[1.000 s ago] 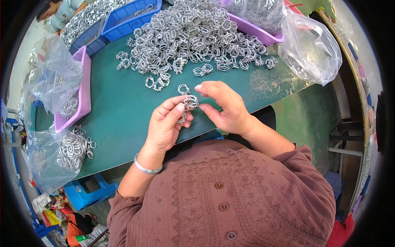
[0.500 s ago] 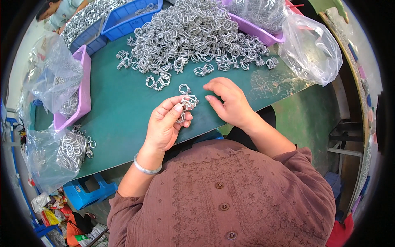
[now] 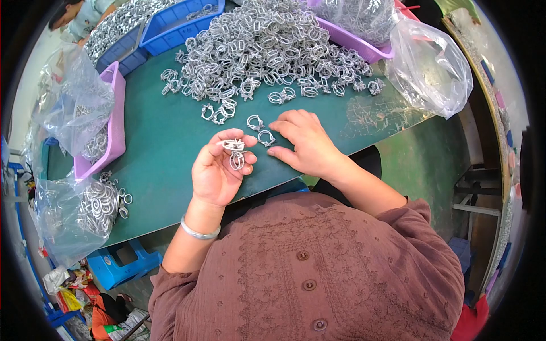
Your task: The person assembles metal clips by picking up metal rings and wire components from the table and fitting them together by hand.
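In my left hand [image 3: 216, 173] I hold a couple of small silvery ring-shaped hose clamps [image 3: 234, 152], resting against the curled fingers with the palm turned up. My right hand [image 3: 307, 142] hovers low over the table, its thumb and fingers apart. Just left of those fingertips lies a single hose clamp [image 3: 265, 138], and I cannot tell if they touch it. Slightly beyond it is another loose clamp [image 3: 255, 122]. Farther back a big heap of the same clamps [image 3: 256, 48] covers the table, with a few strays in front.
The green table [image 3: 165, 148] carries a pink basket [image 3: 118, 108] at left, with plastic-bagged clamps [image 3: 99, 207] nearby. Behind are a blue crate [image 3: 170, 35], a purple basket [image 3: 358, 50] and a clear bag [image 3: 432, 68]. A blue stool [image 3: 122, 267] stands below; a person [image 3: 91, 17] sits far left.
My left hand has drawn back to the left with its clamps. One more clamp now lies on the table beside my right hand, which has shifted a little left.
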Motion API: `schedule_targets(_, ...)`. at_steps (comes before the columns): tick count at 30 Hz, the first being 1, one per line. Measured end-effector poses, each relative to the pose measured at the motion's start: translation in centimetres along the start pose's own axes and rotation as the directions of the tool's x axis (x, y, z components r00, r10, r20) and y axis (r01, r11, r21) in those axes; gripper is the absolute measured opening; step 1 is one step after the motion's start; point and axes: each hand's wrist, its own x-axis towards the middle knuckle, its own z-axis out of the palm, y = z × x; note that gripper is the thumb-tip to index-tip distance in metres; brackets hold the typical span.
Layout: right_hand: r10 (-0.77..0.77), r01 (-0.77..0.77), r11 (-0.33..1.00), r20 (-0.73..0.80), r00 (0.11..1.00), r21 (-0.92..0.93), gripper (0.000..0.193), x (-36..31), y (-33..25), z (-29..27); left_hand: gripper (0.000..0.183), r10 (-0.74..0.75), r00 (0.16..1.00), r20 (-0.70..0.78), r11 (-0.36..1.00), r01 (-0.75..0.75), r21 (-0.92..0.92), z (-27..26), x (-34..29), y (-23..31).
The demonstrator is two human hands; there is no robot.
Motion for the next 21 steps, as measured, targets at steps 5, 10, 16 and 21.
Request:
schedule_targets(5, 0.018, -0.017, 0.999, 0.024, 1.0, -0.039, 0.033, 0.1, -0.2, 0.4, 0.038, -0.02, 0.997, -0.08, 1.0, 0.02, 0.01, 0.0, -0.1, 0.4)
schedule_targets(10, 0.03, -0.03, 0.999, 0.019, 0.999, -0.012, 0.027, 0.1, -0.1, 0.5, 0.031, -0.009, 0.988, -0.155, 0.995, 0.025, 0.1, -0.6, -0.2, 0.1)
schedule_targets(16, -0.016, 0.025, 0.996, -0.104, 0.994, 0.083, 0.024, 0.1, -0.1, 0.7, 0.021, -0.058, 0.979, -0.195, 0.955, 0.112, 0.274, 1.0, -0.3, 0.0)
schedule_targets(21, -0.044, 0.088, 0.983, -0.255, 0.966, 0.163, 0.025, 0.5, -1.2, 0.2, 0.022, -0.148, 0.967, -0.205, 0.916, 0.212, 0.339, 1.6, -0.1, -0.2)
